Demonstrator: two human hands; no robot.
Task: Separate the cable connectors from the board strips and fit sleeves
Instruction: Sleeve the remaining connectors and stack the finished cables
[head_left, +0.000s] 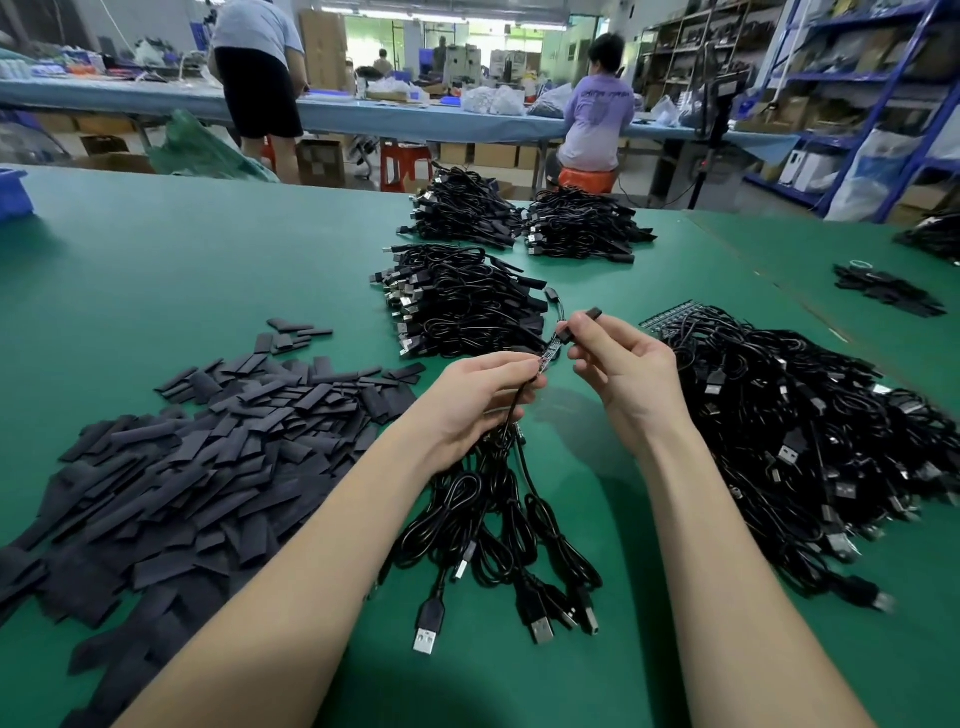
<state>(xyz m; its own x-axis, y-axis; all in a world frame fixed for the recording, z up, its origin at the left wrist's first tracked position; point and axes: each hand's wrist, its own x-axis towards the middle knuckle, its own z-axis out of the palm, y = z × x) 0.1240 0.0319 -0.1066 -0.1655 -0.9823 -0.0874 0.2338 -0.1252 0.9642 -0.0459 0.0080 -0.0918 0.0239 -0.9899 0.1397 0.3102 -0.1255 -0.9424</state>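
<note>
Left hand (483, 395) grips cables (498, 499) and pinches a small board (549, 357), while right hand (623, 374) pinches a sleeve (579, 325) above the table (208, 249).

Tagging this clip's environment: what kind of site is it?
Most likely a small electronics or cable assembly workshop. A green-topped bench carries bundled USB cables and a heap of black sleeves; beyond are storage racks and a seated worker at another long table.
</note>
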